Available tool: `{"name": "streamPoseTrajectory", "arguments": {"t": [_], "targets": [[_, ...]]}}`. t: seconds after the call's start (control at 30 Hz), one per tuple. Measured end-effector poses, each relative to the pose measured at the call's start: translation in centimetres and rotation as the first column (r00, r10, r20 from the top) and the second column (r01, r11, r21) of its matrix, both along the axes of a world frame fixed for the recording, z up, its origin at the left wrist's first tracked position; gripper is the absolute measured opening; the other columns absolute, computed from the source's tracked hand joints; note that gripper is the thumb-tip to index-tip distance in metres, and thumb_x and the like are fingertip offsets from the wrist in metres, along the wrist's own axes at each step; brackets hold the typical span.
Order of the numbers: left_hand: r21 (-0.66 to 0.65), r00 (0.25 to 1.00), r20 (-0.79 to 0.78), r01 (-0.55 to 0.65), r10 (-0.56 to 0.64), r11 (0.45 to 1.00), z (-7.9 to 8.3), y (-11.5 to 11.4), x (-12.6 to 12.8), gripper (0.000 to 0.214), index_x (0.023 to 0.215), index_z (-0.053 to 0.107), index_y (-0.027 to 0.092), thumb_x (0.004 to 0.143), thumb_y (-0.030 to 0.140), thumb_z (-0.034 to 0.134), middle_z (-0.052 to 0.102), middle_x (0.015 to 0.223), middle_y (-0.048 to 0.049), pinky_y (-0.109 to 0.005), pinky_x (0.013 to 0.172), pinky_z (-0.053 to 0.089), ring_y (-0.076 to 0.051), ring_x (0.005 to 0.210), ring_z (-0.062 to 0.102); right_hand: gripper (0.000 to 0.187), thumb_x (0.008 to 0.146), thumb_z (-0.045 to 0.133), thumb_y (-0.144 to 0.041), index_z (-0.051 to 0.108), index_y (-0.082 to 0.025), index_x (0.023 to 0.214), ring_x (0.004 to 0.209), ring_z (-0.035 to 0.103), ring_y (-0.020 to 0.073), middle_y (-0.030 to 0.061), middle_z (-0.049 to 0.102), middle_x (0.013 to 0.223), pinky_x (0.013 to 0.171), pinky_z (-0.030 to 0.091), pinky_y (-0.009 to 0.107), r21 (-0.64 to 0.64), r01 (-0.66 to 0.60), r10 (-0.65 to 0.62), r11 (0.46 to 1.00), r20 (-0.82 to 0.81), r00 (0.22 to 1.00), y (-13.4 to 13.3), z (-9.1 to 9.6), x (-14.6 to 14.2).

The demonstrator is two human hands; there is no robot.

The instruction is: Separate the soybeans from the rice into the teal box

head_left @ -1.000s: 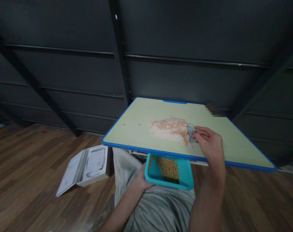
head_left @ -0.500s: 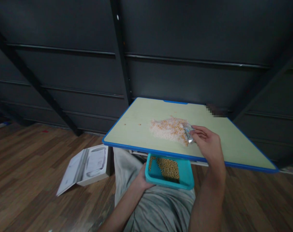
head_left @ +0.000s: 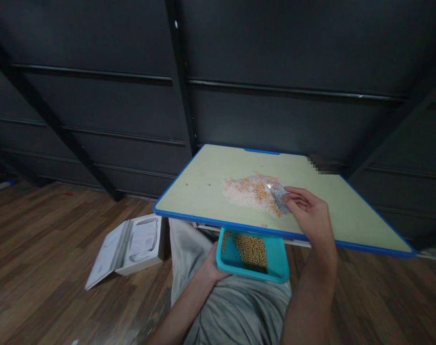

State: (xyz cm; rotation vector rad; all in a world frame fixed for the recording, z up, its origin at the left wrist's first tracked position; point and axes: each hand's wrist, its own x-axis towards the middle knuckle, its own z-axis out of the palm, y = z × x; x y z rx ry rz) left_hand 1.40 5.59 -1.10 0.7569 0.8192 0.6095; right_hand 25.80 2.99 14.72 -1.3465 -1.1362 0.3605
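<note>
My right hand (head_left: 309, 211) pinches a clear, shiny plastic bag (head_left: 278, 197) over the table. The bag rests against the right end of a mixed heap of pale grains (head_left: 243, 199) and small orange-yellow kernels (head_left: 260, 189). Below the front edge, my left hand (head_left: 212, 267) grips the left side of a teal plastic container (head_left: 278, 256) held above my lap. Round greenish-tan beans (head_left: 252, 250) lie inside it, mostly towards the middle. What the bag contains, if anything, I cannot make out.
The pale yellow-green tabletop (head_left: 311, 182) has a blue rim, with a few stray bits on its left part. A dark panelled wall (head_left: 275, 115) stands behind it. On the wooden floor to the left lies an open white box (head_left: 142, 242) with papers inside.
The plastic bag has spread a little to the left over the heap, still in my right hand. A small bit now lies near the table's front edge. My left hand keeps its place.
</note>
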Motion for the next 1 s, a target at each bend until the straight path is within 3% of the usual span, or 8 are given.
{"name": "streamPoseTrajectory", "arguments": {"t": [0.27, 0.5, 0.67, 1.0], "targets": [[-0.043, 0.997, 0.079, -0.011, 0.015, 0.999, 0.4, -0.2, 0.0, 0.073, 0.129, 0.077, 0.035, 0.066, 0.072, 0.083, 0.089, 0.119, -0.0058, -0.057, 0.124, 0.051, -0.045, 0.143, 0.067, 0.031, 0.080, 0.083, -0.039, 0.083, -0.018, 0.103, 0.079, 0.078, 0.0262, 0.0087, 0.082, 0.085, 0.073, 0.066, 0.041, 0.010, -0.009, 0.009, 1.000, 0.015, 1.000, 0.0, -0.2, 0.1], [-0.168, 0.963, 0.262, 0.117, -0.070, 0.979, 1.4, -0.8, -0.2, 0.072, 0.125, 0.079, 0.026, 0.061, 0.058, 0.087, 0.088, 0.123, -0.0115, -0.061, 0.123, 0.051, -0.046, 0.144, 0.066, 0.034, 0.081, 0.084, -0.040, 0.083, -0.018, 0.106, 0.084, 0.078, 0.0271, 0.0100, 0.083, 0.090, 0.079, 0.064, 0.044, 0.015, 0.008, -0.008, 1.000, -0.004, 1.000, 0.0, -0.5, 0.3], [-0.190, 0.956, 0.288, 0.105, -0.047, 0.976, 1.0, -0.7, 0.0, 0.067, 0.118, 0.081, 0.026, 0.058, 0.056, 0.090, 0.089, 0.121, -0.0115, -0.061, 0.125, 0.050, -0.046, 0.146, 0.065, 0.032, 0.082, 0.084, -0.041, 0.083, -0.019, 0.106, 0.084, 0.078, 0.0270, 0.0096, 0.084, 0.091, 0.078, 0.063, 0.044, 0.040, 0.029, -0.030, 0.999, 0.008, 1.000, 0.2, -0.6, 0.5], [-0.175, 0.946, 0.314, 0.146, -0.086, 0.974, 0.8, -0.5, -0.1, 0.075, 0.127, 0.078, 0.025, 0.061, 0.058, 0.090, 0.088, 0.124, -0.0123, -0.061, 0.123, 0.051, -0.046, 0.147, 0.064, 0.031, 0.089, 0.081, -0.042, 0.084, -0.020, 0.110, 0.090, 0.079, 0.0283, 0.0105, 0.085, 0.099, 0.079, 0.062, 0.043, 0.035, 0.023, -0.025, 0.999, 0.077, 0.997, 0.0, -0.7, 0.7]]}}
